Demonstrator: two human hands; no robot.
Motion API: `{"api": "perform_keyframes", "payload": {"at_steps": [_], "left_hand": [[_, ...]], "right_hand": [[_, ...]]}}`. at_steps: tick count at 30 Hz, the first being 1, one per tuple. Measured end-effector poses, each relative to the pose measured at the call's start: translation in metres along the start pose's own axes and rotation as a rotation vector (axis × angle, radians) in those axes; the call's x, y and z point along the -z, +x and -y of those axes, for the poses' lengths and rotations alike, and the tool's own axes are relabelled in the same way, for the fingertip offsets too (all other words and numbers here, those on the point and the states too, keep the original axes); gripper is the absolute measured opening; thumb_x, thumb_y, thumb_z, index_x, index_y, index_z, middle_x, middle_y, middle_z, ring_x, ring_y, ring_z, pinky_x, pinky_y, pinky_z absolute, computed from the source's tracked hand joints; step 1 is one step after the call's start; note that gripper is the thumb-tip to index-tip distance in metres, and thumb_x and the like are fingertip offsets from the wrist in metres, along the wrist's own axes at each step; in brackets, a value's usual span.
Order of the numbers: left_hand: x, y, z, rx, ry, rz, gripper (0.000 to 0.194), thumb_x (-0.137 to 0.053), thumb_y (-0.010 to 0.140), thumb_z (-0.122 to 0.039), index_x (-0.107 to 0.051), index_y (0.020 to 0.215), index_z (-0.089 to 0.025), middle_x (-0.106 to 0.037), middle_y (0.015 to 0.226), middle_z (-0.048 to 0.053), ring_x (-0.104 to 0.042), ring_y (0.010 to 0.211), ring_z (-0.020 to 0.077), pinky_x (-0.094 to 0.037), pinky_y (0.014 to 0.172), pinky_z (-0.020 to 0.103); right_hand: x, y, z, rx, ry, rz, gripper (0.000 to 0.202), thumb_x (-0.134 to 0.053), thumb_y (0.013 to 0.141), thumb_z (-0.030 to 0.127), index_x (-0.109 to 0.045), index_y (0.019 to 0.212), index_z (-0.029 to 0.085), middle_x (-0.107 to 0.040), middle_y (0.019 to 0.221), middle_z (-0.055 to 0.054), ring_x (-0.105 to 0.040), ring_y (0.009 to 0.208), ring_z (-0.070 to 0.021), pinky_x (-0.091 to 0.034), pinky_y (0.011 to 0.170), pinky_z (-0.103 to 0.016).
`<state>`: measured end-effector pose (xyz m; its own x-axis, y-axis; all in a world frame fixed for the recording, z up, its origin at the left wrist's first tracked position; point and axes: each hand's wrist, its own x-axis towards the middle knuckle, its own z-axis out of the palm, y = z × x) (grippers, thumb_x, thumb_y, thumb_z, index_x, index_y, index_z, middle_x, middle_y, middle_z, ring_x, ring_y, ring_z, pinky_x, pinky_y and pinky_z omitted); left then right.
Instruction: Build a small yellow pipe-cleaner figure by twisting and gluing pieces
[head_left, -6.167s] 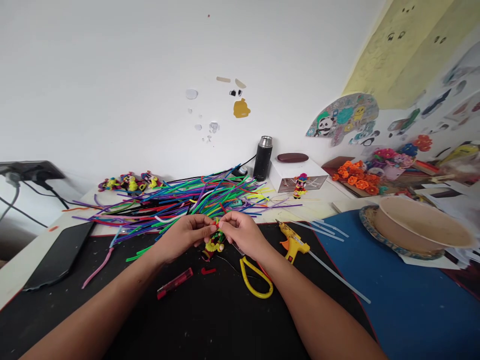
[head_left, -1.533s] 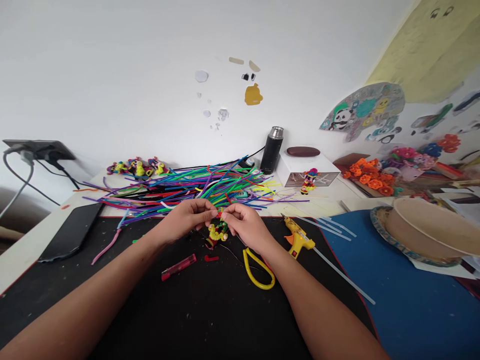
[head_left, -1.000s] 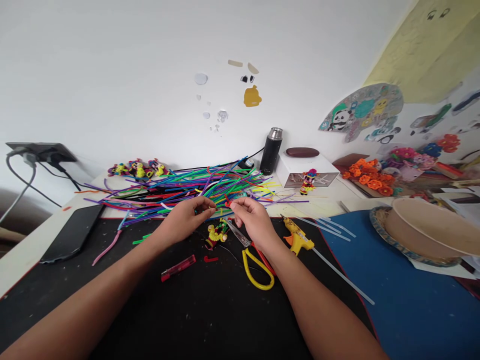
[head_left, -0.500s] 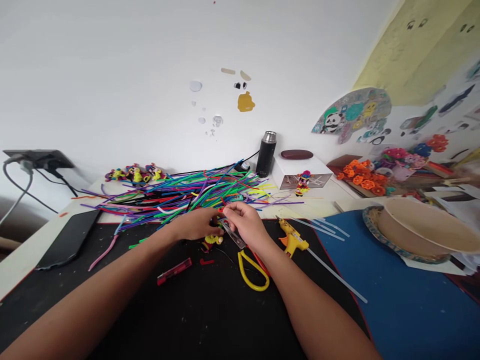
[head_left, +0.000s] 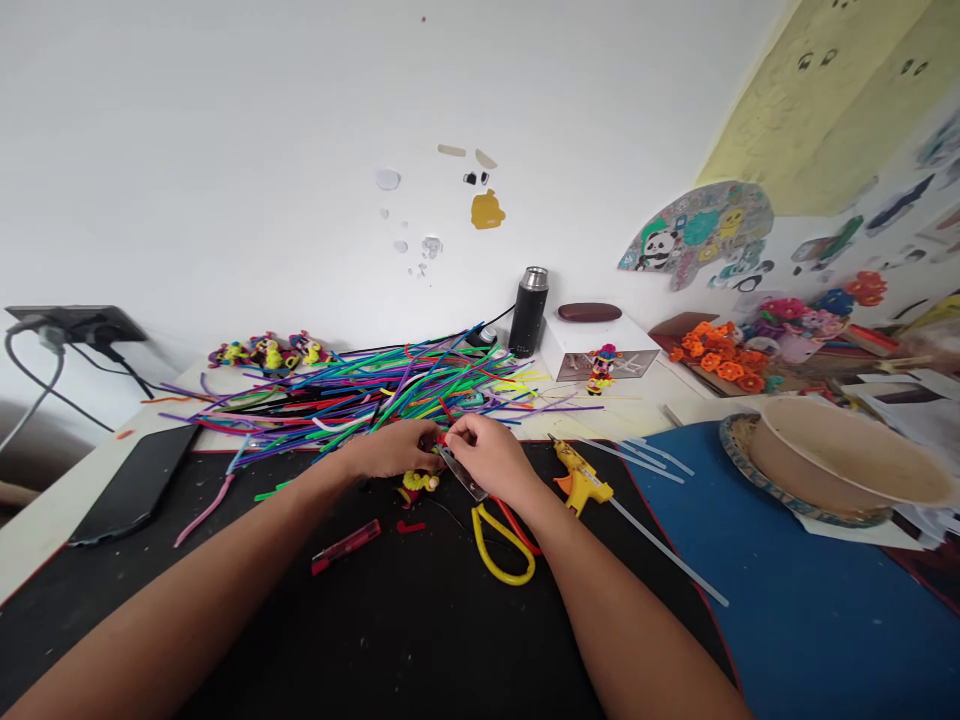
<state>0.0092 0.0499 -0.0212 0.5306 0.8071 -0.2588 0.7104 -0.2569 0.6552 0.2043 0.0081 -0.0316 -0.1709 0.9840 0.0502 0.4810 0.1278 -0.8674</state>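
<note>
My left hand [head_left: 397,449] is closed on the upper part of a small figure [head_left: 417,483] with a yellow body, most of which it covers. Close beside it, my right hand [head_left: 484,450] pinches a thin red stem [head_left: 444,408] at its fingertips. Scissors [head_left: 507,545] with one yellow and one red handle loop lie under the right hand, their blades pointing at the figure. On the black mat [head_left: 420,640], a red pen-like tool [head_left: 346,546] and a short red piece [head_left: 410,527] lie nearer to me.
Many coloured pipe cleaners [head_left: 360,390] spread behind the hands. A yellow glue gun [head_left: 581,478] lies to the right, near clear sticks. Farther out are a phone [head_left: 139,480], a black flask [head_left: 529,312], a white box [head_left: 637,345] and a large bowl [head_left: 847,460].
The view has shifted slightly. Both hands stay together at the figure, and my right fingers have moved a little, now lower against the red parts.
</note>
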Motion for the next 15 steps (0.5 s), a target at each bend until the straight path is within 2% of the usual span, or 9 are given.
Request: {"api": "perform_keyframes", "payload": {"at_steps": [3, 7, 15], "left_hand": [[-0.0005, -0.0029, -0.0030, 0.009, -0.028, -0.006, 0.029, -0.071, 0.070, -0.040, -0.068, 0.091, -0.021, -0.066, 0.076, -0.002, -0.061, 0.072, 0.0218, -0.041, 0.061, 0.028], [-0.0018, -0.0052, -0.0052, 0.020, -0.062, 0.001, 0.032, -0.069, 0.070, -0.039, -0.070, 0.096, -0.020, -0.069, 0.077, -0.002, -0.063, 0.073, 0.0227, -0.041, 0.061, 0.029], [-0.0044, -0.0039, -0.0007, 0.031, -0.121, -0.001, 0.036, -0.070, 0.069, -0.039, -0.070, 0.100, -0.019, -0.069, 0.076, -0.001, -0.064, 0.073, 0.0228, -0.042, 0.061, 0.029]], "right_hand": [[0.0006, -0.0005, -0.0001, -0.017, -0.048, -0.001, 0.012, -0.065, 0.090, 0.021, -0.068, 0.078, 0.023, -0.074, 0.076, 0.000, -0.065, 0.071, -0.0182, -0.041, 0.065, -0.028], [0.0006, 0.0006, -0.0023, -0.040, -0.072, 0.008, 0.015, -0.062, 0.093, 0.023, -0.069, 0.080, 0.023, -0.074, 0.073, 0.000, -0.066, 0.069, -0.0179, -0.041, 0.064, -0.028], [-0.0014, 0.0002, -0.0047, -0.019, -0.122, -0.002, 0.011, -0.067, 0.088, 0.019, -0.068, 0.077, 0.022, -0.077, 0.087, -0.005, -0.067, 0.081, -0.0215, -0.041, 0.072, -0.030]]}}
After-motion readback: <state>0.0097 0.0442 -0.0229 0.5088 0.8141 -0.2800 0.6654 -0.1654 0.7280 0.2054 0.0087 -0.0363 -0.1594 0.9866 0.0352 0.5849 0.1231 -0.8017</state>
